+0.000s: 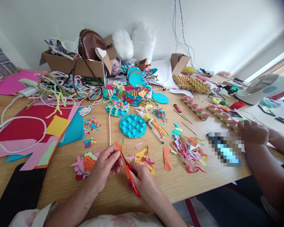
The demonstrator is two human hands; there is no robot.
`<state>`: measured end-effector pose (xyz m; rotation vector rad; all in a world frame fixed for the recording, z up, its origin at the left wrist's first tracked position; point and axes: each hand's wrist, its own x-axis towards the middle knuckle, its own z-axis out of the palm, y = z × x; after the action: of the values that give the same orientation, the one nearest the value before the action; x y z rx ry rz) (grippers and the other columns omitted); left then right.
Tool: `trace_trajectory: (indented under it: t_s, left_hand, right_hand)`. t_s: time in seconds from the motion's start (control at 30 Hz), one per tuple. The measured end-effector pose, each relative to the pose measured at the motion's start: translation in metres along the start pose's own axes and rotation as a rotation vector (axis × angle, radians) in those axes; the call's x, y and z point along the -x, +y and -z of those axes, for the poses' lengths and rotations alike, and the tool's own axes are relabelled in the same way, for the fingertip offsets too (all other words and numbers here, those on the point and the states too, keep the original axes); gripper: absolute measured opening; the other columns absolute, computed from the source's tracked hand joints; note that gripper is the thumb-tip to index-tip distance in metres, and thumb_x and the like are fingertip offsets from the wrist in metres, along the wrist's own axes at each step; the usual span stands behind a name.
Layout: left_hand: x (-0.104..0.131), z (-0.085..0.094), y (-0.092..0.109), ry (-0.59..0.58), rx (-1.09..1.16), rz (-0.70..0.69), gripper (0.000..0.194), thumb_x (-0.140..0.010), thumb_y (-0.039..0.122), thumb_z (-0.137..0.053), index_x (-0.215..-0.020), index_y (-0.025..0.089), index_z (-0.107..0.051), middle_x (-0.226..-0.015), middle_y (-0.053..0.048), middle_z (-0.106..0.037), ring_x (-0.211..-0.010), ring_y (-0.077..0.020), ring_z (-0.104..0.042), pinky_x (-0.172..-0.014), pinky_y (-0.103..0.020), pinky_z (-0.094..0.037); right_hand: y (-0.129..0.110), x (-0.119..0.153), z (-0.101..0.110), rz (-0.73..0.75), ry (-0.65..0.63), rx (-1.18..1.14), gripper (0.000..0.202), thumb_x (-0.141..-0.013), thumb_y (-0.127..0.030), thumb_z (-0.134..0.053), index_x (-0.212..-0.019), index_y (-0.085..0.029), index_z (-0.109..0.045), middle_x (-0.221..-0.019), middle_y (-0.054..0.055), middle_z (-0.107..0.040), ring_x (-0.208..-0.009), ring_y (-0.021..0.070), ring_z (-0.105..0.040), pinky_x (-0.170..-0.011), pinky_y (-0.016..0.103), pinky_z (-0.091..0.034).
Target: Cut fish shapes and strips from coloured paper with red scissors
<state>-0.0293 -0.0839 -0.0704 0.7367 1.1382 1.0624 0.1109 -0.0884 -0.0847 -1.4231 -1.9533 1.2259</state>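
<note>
My left hand (110, 162) pinches a small piece of orange paper (118, 146) above the front of the table. My right hand (140, 178) is wrapped round red-handled scissors (133, 186), whose blades lie against the orange paper. Just left of my left hand sits a pile of cut paper shapes, with an orange paper fish (89, 163) on top. Yellow and red paper scraps (143, 157) lie beyond my right hand. Farther right are an orange strip (167, 159) and a heap of mixed paper scraps (188, 151).
A blue textured paper disc (133, 126) lies mid-table, behind it decorated paper fish (125, 93). Coloured sheets (47, 126) and a black phone-like slab (21, 192) are at left. Another person's arm (262, 157) rests at right, near painted carton strips (223, 116). A cardboard box (68, 67) stands behind.
</note>
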Motion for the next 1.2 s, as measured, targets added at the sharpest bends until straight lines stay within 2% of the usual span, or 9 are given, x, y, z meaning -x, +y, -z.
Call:
trace_trajectory:
  t_s: [0.1, 0.2, 0.5, 0.67, 0.83, 1.2]
  left_hand:
    - [0.0008, -0.0011, -0.0009, -0.019, -0.001, 0.017, 0.02, -0.075, 0.033, -0.056, -0.064, 0.018, -0.048, -0.05, 0.006, -0.054, -0.039, -0.0059, -0.044, -0.037, -0.016, -0.028]
    - [0.0011, -0.0013, -0.002, -0.029, 0.005, 0.027, 0.019, -0.075, 0.032, -0.055, -0.064, 0.018, -0.048, -0.049, 0.006, -0.053, -0.039, -0.0056, -0.043, -0.038, -0.016, -0.028]
    - [-0.0003, -0.0005, -0.0044, -0.037, -0.003, 0.022, 0.019, -0.078, 0.032, -0.053, -0.066, 0.018, -0.048, -0.051, 0.006, -0.054, -0.041, -0.0051, -0.044, -0.039, -0.015, -0.029]
    - [-0.0027, 0.0031, -0.0016, -0.004, -0.015, -0.024, 0.018, -0.079, 0.033, -0.052, -0.069, 0.019, -0.048, -0.054, 0.006, -0.054, -0.042, -0.0051, -0.044, -0.039, -0.015, -0.03]
    - [-0.0018, 0.0032, 0.0, 0.001, -0.058, -0.014, 0.019, -0.078, 0.031, -0.052, -0.066, 0.018, -0.046, -0.052, 0.006, -0.053, -0.042, -0.0047, -0.042, -0.039, -0.015, -0.029]
    - [0.0004, 0.001, -0.001, -0.056, -0.081, 0.019, 0.018, -0.078, 0.031, -0.052, -0.065, 0.018, -0.048, -0.052, 0.006, -0.053, -0.043, -0.0055, -0.043, -0.041, -0.015, -0.031]
  right_hand:
    - [-0.0037, 0.0, 0.0013, 0.021, -0.009, -0.03, 0.031, -0.085, -0.035, -0.04, -0.069, -0.016, -0.058, -0.058, 0.0, -0.053, -0.053, 0.0103, -0.042, -0.049, 0.019, -0.033]
    - [-0.006, -0.0001, 0.0017, 0.026, -0.006, -0.041, 0.031, -0.086, -0.036, -0.04, -0.072, -0.016, -0.06, -0.06, 0.0, -0.056, -0.055, 0.0109, -0.045, -0.051, 0.019, -0.035]
    - [0.0004, 0.0012, 0.0008, 0.045, 0.025, -0.022, 0.032, -0.085, -0.037, -0.041, -0.066, -0.016, -0.056, -0.057, -0.001, -0.052, -0.053, 0.0103, -0.043, -0.05, 0.019, -0.033]
    - [0.0034, 0.0005, -0.0001, 0.03, 0.012, -0.004, 0.029, -0.083, -0.034, -0.04, -0.062, -0.017, -0.049, -0.056, -0.002, -0.046, -0.052, 0.0097, -0.036, -0.049, 0.02, -0.03]
    - [0.0027, -0.0004, -0.0011, -0.004, 0.024, 0.021, 0.028, -0.08, -0.033, -0.042, -0.056, -0.018, -0.039, -0.051, -0.005, -0.037, -0.049, 0.0087, -0.029, -0.045, 0.02, -0.024]
    - [-0.0011, 0.0017, 0.0042, 0.024, 0.007, 0.033, 0.028, -0.083, -0.034, -0.039, -0.061, -0.017, -0.046, -0.055, -0.002, -0.046, -0.05, 0.0095, -0.035, -0.049, 0.02, -0.028]
